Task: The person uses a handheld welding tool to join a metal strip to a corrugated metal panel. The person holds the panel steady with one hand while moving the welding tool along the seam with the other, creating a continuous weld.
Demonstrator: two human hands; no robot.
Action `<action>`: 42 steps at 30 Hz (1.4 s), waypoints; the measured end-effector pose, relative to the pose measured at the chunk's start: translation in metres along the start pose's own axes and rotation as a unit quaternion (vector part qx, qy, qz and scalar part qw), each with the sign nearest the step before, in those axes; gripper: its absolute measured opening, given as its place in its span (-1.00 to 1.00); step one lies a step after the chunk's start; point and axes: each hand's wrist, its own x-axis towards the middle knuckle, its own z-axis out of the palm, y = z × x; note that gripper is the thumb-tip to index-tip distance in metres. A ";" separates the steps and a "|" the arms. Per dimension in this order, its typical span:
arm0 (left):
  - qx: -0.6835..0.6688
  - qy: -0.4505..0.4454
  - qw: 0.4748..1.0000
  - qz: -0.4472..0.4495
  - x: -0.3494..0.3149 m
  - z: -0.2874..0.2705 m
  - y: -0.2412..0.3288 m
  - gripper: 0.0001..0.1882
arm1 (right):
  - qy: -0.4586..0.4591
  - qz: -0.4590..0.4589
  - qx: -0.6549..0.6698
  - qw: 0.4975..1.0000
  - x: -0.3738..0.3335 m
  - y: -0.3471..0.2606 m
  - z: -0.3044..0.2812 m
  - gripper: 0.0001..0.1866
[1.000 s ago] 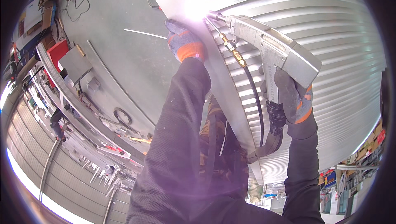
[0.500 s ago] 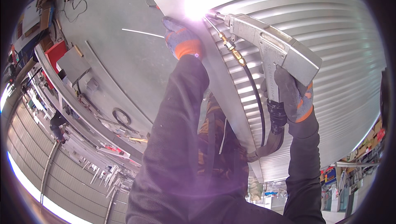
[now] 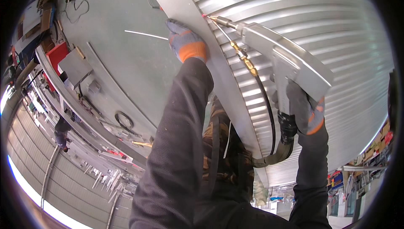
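Our right hand [image 3: 304,107] grasps the torch [image 3: 290,56] by its handle [image 3: 283,97], nozzle [image 3: 223,21] at the seam [image 3: 231,65] between bar [image 3: 227,81] and ribbed panel [image 3: 345,81]; we'd best hold that angle steady along it. Left hand [image 3: 187,42] lies at the bar's edge, some fingers hidden; can't tell if it grips the rod [image 3: 146,34].

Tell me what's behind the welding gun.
Behind the gun is the ribbed panel, visible on both sides. The stretch covered by the gun and the right hand can't be seen.
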 end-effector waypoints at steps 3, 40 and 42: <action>0.066 -0.060 0.995 -0.048 -0.014 0.000 0.013 -0.32 | 0.074 0.058 0.198 0.976 0.004 -0.018 0.017 -0.46; -0.286 -0.115 0.928 -0.208 0.012 0.012 -0.072 -0.56 | -0.031 -0.072 -0.262 0.962 0.054 -0.012 0.036 -0.36; -0.352 -0.131 0.901 -0.216 0.036 0.020 -0.112 -0.59 | -0.018 -0.079 -0.223 0.971 0.057 -0.005 0.033 -0.40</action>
